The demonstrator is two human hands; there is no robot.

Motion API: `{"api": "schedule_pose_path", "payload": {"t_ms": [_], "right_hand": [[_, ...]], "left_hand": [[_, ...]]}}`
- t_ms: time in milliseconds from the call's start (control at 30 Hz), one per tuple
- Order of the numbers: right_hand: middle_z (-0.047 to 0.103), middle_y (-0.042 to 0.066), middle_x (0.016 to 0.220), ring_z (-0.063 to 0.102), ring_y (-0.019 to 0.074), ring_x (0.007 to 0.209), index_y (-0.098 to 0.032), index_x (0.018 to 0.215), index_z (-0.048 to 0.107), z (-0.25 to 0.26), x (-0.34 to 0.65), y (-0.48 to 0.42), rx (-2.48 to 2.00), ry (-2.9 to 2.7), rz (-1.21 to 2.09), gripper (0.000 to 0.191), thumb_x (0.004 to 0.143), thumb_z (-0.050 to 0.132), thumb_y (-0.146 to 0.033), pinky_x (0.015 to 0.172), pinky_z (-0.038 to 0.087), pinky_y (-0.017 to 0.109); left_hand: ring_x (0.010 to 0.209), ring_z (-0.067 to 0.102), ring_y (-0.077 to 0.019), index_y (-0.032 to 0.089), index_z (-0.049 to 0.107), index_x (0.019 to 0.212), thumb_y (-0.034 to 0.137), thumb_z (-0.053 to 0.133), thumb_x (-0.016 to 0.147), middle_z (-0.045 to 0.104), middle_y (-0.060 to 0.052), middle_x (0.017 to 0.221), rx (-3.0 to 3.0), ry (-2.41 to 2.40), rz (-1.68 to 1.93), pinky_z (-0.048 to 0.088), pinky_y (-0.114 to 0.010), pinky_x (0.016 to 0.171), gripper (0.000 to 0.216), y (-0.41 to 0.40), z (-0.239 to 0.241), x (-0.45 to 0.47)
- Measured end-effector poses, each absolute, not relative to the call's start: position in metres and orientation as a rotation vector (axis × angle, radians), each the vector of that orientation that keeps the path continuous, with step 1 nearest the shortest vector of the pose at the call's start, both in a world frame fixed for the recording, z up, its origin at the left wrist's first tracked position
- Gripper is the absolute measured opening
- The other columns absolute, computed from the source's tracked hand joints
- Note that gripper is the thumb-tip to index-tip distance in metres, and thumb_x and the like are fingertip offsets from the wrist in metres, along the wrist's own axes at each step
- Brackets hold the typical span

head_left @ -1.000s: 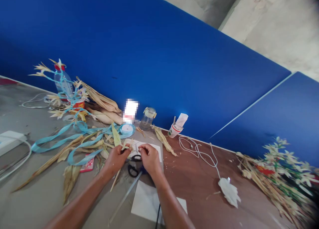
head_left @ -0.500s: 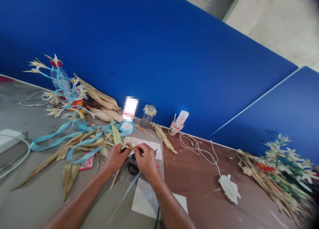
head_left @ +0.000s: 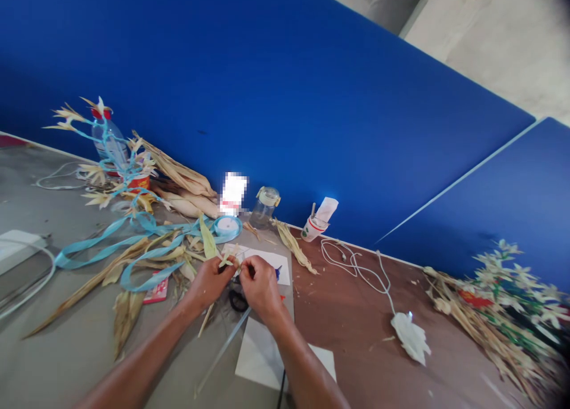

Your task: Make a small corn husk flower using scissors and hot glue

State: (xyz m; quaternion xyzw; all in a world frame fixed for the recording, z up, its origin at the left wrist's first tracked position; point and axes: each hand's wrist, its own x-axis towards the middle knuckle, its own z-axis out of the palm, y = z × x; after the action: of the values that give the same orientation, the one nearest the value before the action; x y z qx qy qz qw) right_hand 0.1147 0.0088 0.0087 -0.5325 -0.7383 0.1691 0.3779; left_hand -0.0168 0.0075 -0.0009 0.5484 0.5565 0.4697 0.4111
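1. Closer together than a second ago: I have the right hand (head_left: 262,281) shifted left, its fingertips just beside the left hand (head_left: 208,281), and it covers more of the black scissors (head_left: 232,300) below.
2. I see the left hand pinching a pale husk piece (head_left: 226,262) between thumb and fingers. Right thumb and forefinger are pressed together at that piece's right end; whether they catch any of it is too small for me to tell.
3. I judge the pale husk piece only part-made. For comparison, the flower branch (head_left: 132,173) carries husk flowers on blue stems and looks largely complete. Blue ribbon (head_left: 125,278) and dried husks (head_left: 126,323) lie loose, apparently unused.
4. Ribbon and husks crowd the left hand's far side, while the blue partition (head_left: 312,100) bounds the counter (head_left: 191,367) at the back.
5. My widest room seems to be rightward, between the right forearm and the white leaf-shaped object (head_left: 410,339).
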Motion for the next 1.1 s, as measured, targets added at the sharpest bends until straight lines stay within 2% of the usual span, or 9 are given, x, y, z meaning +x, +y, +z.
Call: {"api": "schedule_pose_path", "payload": {"t_ms": [433, 767, 900, 1100], "right_hand": [[0.058, 0.0, 0.07, 0.053, 0.0152, 0.071, -0.018, 0.072, 0.052, 0.011, 0.12, 0.007, -1.302, -2.228, 0.015, 0.011, 0.078, 0.048, -0.009, 0.07, 0.028, 0.029], [0.058, -0.001, 0.067, 0.052, 0.0138, 0.065, -0.018, 0.068, 0.052, 0.009, 0.118, 0.008, -1.357, -1.991, 0.162, 0.014, 0.077, 0.047, -0.009, 0.064, 0.029, 0.026], [0.059, -0.001, 0.068, 0.052, 0.0144, 0.066, -0.019, 0.069, 0.052, 0.006, 0.115, 0.007, -1.316, -1.955, 0.129, 0.013, 0.077, 0.047, -0.01, 0.066, 0.029, 0.027], [0.058, -0.001, 0.067, 0.052, 0.0149, 0.067, -0.019, 0.069, 0.051, 0.003, 0.115, 0.007, -1.309, -2.009, 0.033, 0.013, 0.076, 0.046, -0.009, 0.066, 0.028, 0.028]], "left_hand": [[0.052, 0.041, -0.0122, 0.017, 0.054, 0.058, 0.033, 0.048, 0.069, 0.047, 0.004, 0.052, 1.494, 1.294, 1.066, 0.032, -0.022, 0.05, 0.02, 0.007, 0.003, -0.018], [0.049, 0.038, -0.0106, 0.016, 0.054, 0.053, 0.045, 0.059, 0.064, 0.043, 0.005, 0.047, 1.348, 1.326, 1.075, 0.028, -0.022, 0.046, 0.032, 0.009, 0.001, -0.016], [0.052, 0.042, -0.0111, 0.015, 0.058, 0.06, 0.04, 0.061, 0.065, 0.049, 0.004, 0.051, 1.273, 1.214, 1.104, 0.032, -0.022, 0.049, 0.026, 0.011, -0.006, -0.017], [0.053, 0.043, -0.0114, 0.015, 0.058, 0.061, 0.034, 0.058, 0.065, 0.05, 0.005, 0.052, 1.311, 1.173, 1.096, 0.034, -0.022, 0.053, 0.019, 0.012, -0.009, -0.017]]}}
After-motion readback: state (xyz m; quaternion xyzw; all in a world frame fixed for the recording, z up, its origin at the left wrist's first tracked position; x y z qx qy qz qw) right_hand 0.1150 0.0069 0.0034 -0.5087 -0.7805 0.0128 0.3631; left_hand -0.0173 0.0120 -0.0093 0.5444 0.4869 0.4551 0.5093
